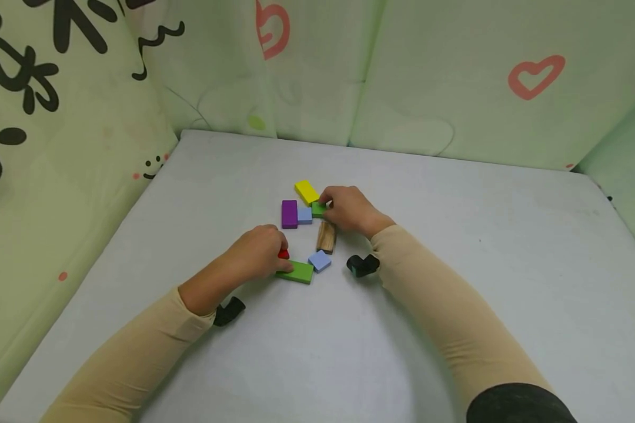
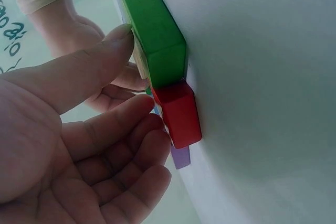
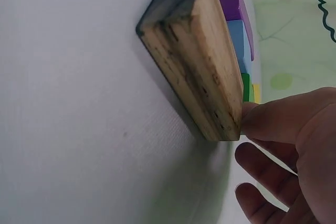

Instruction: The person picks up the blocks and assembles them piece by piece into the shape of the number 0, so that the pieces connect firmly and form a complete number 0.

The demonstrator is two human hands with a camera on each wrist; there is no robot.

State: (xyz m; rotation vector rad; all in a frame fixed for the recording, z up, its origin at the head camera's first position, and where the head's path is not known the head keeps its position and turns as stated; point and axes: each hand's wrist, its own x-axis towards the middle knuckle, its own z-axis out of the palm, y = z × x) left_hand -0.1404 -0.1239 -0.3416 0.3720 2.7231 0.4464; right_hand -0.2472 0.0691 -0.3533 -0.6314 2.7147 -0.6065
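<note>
My left hand (image 1: 255,254) lies over two blocks: its thumb rests on a long green block (image 1: 300,272), and its bent fingertips are right at a red block (image 1: 283,254). The left wrist view shows the red block (image 2: 178,114) end to end with the green block (image 2: 157,30). Farther up, my right hand (image 1: 349,210) pinches a small green block (image 1: 318,209) between thumb and index finger, the grip partly hidden. A wooden block (image 1: 326,237) lies just below that hand, and a light blue block (image 1: 320,260) touches the long green one's corner.
Beside the small green block are another light blue block (image 1: 304,215), a purple block (image 1: 289,214) and a tilted yellow block (image 1: 306,192). All lie on a white table (image 1: 508,264), with pale green printed curtains (image 1: 434,76) behind. Black wrist cameras (image 1: 362,265) jut out beneath the sleeves.
</note>
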